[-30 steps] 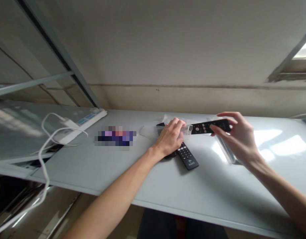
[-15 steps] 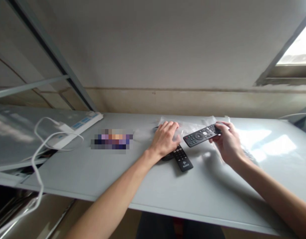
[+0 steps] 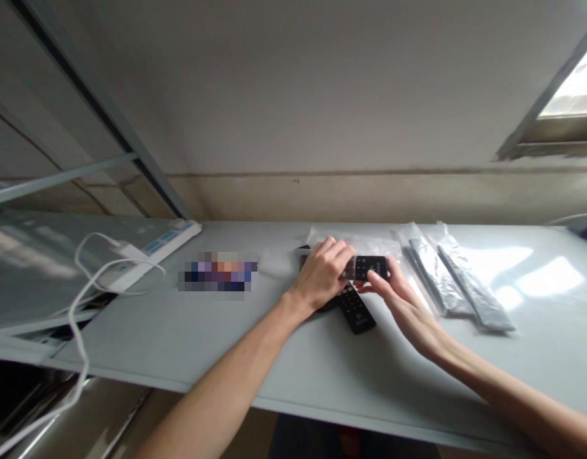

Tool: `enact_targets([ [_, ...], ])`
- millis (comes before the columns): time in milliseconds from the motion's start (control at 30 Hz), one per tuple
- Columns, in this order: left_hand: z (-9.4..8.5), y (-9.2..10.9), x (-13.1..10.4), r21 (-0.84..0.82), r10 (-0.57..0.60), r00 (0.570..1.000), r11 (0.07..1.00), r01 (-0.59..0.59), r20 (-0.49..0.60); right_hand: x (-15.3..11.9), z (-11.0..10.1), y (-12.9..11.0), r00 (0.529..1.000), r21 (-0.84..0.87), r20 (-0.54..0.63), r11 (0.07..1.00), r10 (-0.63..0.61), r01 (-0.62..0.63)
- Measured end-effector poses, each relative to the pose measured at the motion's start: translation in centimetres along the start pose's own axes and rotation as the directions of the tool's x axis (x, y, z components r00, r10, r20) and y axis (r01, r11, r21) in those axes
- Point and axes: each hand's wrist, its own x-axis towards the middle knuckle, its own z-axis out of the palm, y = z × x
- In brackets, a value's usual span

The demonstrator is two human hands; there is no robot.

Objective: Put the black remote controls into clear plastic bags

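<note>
Between my hands a black remote control (image 3: 371, 268) is held just above the table. My right hand (image 3: 403, 293) grips its right end, thumb on top. My left hand (image 3: 322, 274) wraps round its left end, which the fingers partly hide. Under my left hand another black remote (image 3: 357, 310) lies slanted on the table, its upper end covered. A further dark object beneath my left palm is mostly hidden. Clear plastic bags (image 3: 379, 244) lie just behind my hands.
Two plastic-wrapped items (image 3: 439, 274) (image 3: 475, 280) lie on the grey table (image 3: 178, 344) at the right. A blurred-out colourful object (image 3: 221, 272) sits left of my hands. A white power strip (image 3: 152, 255) with a white cable (image 3: 78, 325) is at the far left.
My right hand has moved left with the remote and turned it, uncovering the wrapped items. My left hand has closed on the remote's other end.
</note>
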Motion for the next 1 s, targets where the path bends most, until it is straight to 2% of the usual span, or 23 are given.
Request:
enact_targets([
  [100, -0.3, 0.5, 0.1, -0.026, 0.086, 0.996, 0.996, -0.085, 0.008, 0.1, -0.3, 0.2, 0.999, -0.084, -0.008, 0.995, -0.051, 0.051],
  [200, -0.5, 0.6, 0.1, -0.027, 0.102, 0.993, 0.994, -0.104, -0.067, 1.1, -1.8, 0.9, 0.988, -0.01, -0.148, 0.999, -0.046, 0.046],
  [267, -0.5, 0.4, 0.1, -0.014, 0.063, 0.99, 0.998, -0.065, -0.123, 2.0, -3.0, 1.4, 0.964, 0.043, -0.267, 0.999, -0.014, 0.026],
  [333, -0.3, 0.1, 0.1, -0.007, -0.033, 0.989, 0.999, 0.032, -0.144, 2.7, -4.1, 1.8, 0.934, 0.08, -0.356, 0.997, 0.018, 0.012],
  [400, -0.2, 0.0, 0.1, -0.001, -0.128, 0.985, 0.992, 0.129, -0.115, 3.2, -4.7, 2.0, 0.919, 0.103, -0.392, 0.995, 0.03, 0.011],
  [467, 0.0, 0.0, 0.1, -0.003, -0.17, 0.983, 0.985, 0.17, -0.068, 3.2, -4.5, 1.8, 0.921, 0.106, -0.389, 0.994, 0.018, 0.026],
  [567, 0.0, 0.0, 0.2, -0.007, -0.159, 0.985, 0.987, 0.159, -0.063, 2.5, -3.4, 0.9, 0.956, 0.079, -0.292, 0.996, -0.017, 0.042],
  [667, -0.2, 0.0, 0.1, -0.005, -0.154, 0.98, 0.988, 0.155, -0.123, 1.5, -2.2, -0.4, 0.997, 0.067, -0.073, 0.998, 0.007, -0.002],
  [767, -0.4, -0.1, 0.0, 0.007, -0.123, 0.976, 0.992, 0.126, -0.177, 1.0, -1.9, -1.4, 0.995, 0.053, 0.084, 0.997, 0.05, -0.055],
  [1000, -0.9, 0.5, 0.0, 0.07, -0.013, 0.988, 0.997, 0.024, -0.155, 1.1, -2.2, -1.3, 0.964, 0.029, 0.248, 0.993, 0.1, -0.111],
])
